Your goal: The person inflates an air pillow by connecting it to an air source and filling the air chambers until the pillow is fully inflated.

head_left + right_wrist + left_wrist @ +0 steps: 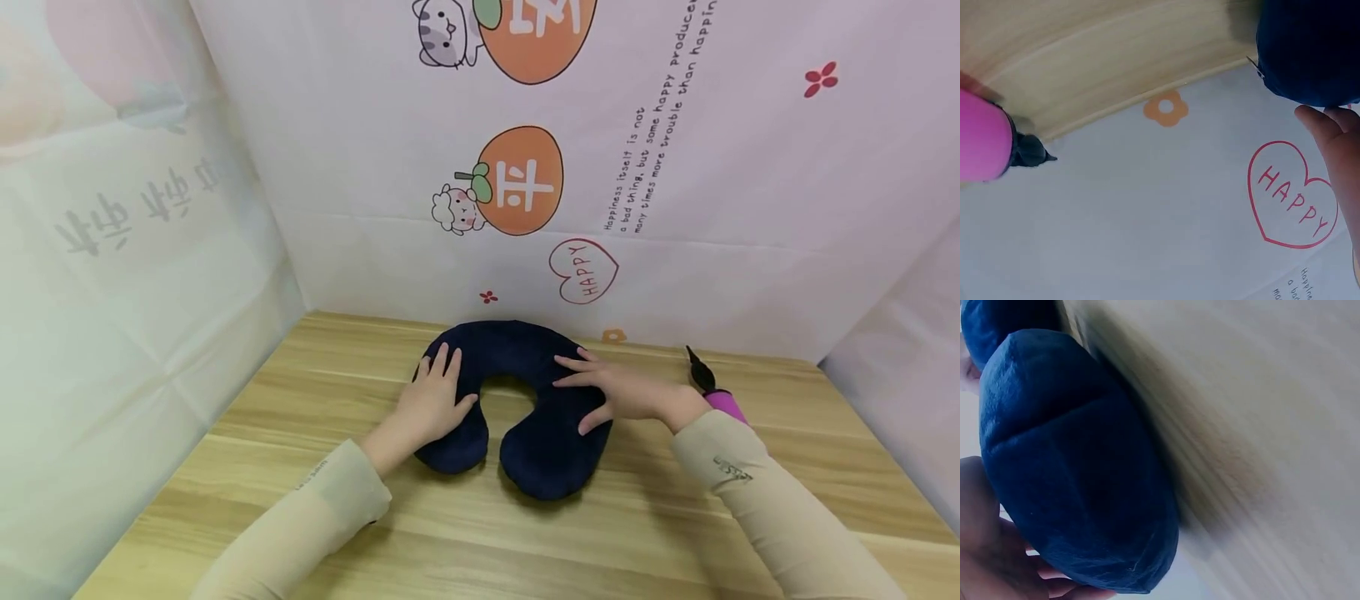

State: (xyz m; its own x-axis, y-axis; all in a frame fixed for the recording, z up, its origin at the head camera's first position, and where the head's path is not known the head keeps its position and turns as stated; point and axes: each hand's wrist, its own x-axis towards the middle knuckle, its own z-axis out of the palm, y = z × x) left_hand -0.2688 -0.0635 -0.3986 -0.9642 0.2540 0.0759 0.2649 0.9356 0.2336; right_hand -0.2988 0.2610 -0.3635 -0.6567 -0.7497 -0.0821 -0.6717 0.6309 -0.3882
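A dark navy U-shaped neck pillow (517,346) lies on the wooden table, its opening facing me. My left hand (431,402) rests on the pillow's left arm, fingers spread and fairly straight. On the right arm of the pillow, my right hand (618,392) lies with its fingers extended and thumb apart. In the left wrist view, the rounded pillow end (1079,469) fills the middle, with my left hand (997,556) against its side. The right wrist view catches part of the pillow (1313,50) and fingers of my right hand (1341,150) touching it.
A pink cylinder with a black pointed nozzle (702,372) lies right of the pillow, partly hidden behind my right wrist. The wooden table (450,542) ends at a white printed cloth (360,167) behind. More cloth hangs at both sides.
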